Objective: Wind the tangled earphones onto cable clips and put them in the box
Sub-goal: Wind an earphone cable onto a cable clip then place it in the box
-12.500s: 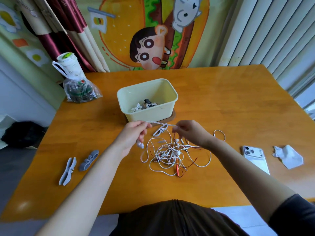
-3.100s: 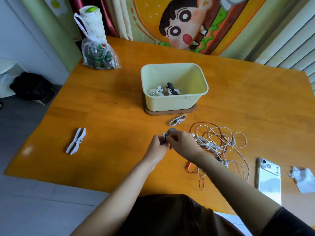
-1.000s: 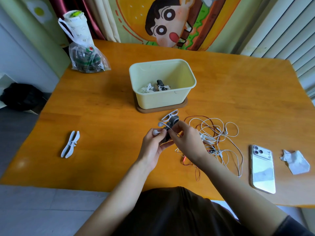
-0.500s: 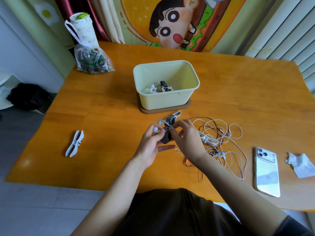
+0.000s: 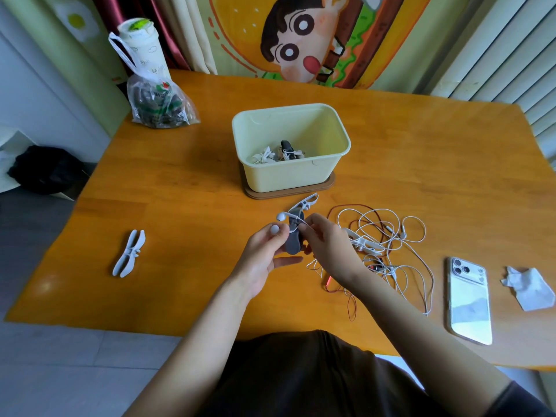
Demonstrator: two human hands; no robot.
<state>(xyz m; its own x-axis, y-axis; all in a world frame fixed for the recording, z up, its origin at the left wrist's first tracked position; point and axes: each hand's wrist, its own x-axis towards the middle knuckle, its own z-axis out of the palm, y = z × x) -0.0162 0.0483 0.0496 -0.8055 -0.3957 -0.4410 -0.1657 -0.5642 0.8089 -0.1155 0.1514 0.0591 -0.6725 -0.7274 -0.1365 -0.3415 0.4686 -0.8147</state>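
Note:
My left hand (image 5: 264,254) holds a dark grey cable clip (image 5: 292,240) upright above the table, with two white earbuds (image 5: 281,217) sticking out at its top. My right hand (image 5: 329,242) pinches the white cord beside the clip. A tangle of white and red earphones (image 5: 388,239) lies to the right of my hands, with a white clip (image 5: 362,243) in it. Another white clip (image 5: 307,203) lies just in front of the pale yellow box (image 5: 290,179), which holds wound earphones (image 5: 278,152). One more white clip (image 5: 129,252) lies at the left.
A white phone (image 5: 469,299) and a crumpled tissue (image 5: 528,288) lie at the right. A plastic bag with a cup (image 5: 153,97) stands at the back left corner. The box sits on a brown wooden lid (image 5: 288,192). The table's near edge runs just below my forearms.
Earlier I was pulling cords from the tangle; now I hold the grey clip with an earphone on it. Over the last second my hands barely shifted, still working the cord at the clip.

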